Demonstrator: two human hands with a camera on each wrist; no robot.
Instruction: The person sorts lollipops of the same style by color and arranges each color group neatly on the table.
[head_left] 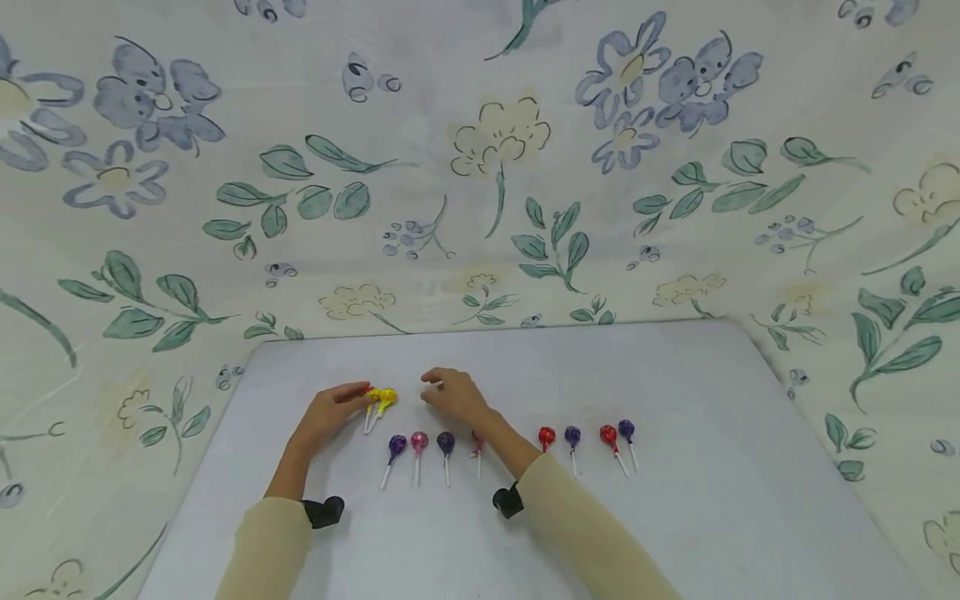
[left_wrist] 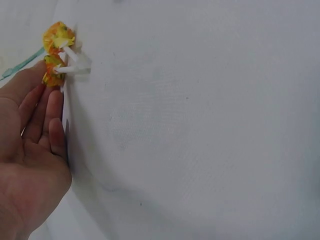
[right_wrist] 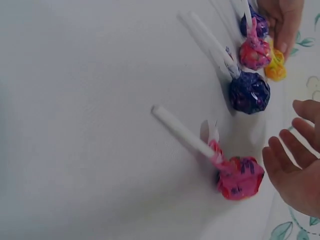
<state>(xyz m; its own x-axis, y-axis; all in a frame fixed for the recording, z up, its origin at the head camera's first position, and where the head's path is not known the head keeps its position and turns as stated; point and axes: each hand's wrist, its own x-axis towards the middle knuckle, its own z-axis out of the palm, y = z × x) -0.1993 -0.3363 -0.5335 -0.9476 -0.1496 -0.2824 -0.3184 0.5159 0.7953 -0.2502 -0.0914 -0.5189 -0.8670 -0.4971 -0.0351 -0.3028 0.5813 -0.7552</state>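
Two lollipops in yellow wrappers lie side by side at the left of the table, sticks toward the person. My left hand point(head_left: 330, 414) is at their left side, pinching the nearer yellow lollipop point(left_wrist: 53, 70) by its wrapped head; the other yellow lollipop point(left_wrist: 58, 37) is right against it. My right hand point(head_left: 456, 396) hovers to the right of the pair, fingers spread loosely and holding nothing. Its forearm passes over a pink lollipop point(right_wrist: 241, 177), partly covering it in the head view. Left of that lie a dark blue lollipop point(head_left: 446, 444), another pink lollipop point(head_left: 419, 442) and a purple lollipop point(head_left: 397, 446).
Right of the right forearm, a red lollipop point(head_left: 547, 437) and a purple lollipop point(head_left: 573, 437) form one pair. Farther right are another red lollipop point(head_left: 609, 436) and purple lollipop point(head_left: 626, 430). Flower-patterned cloth point(head_left: 420, 208) rises behind the white table point(head_left: 712, 517).
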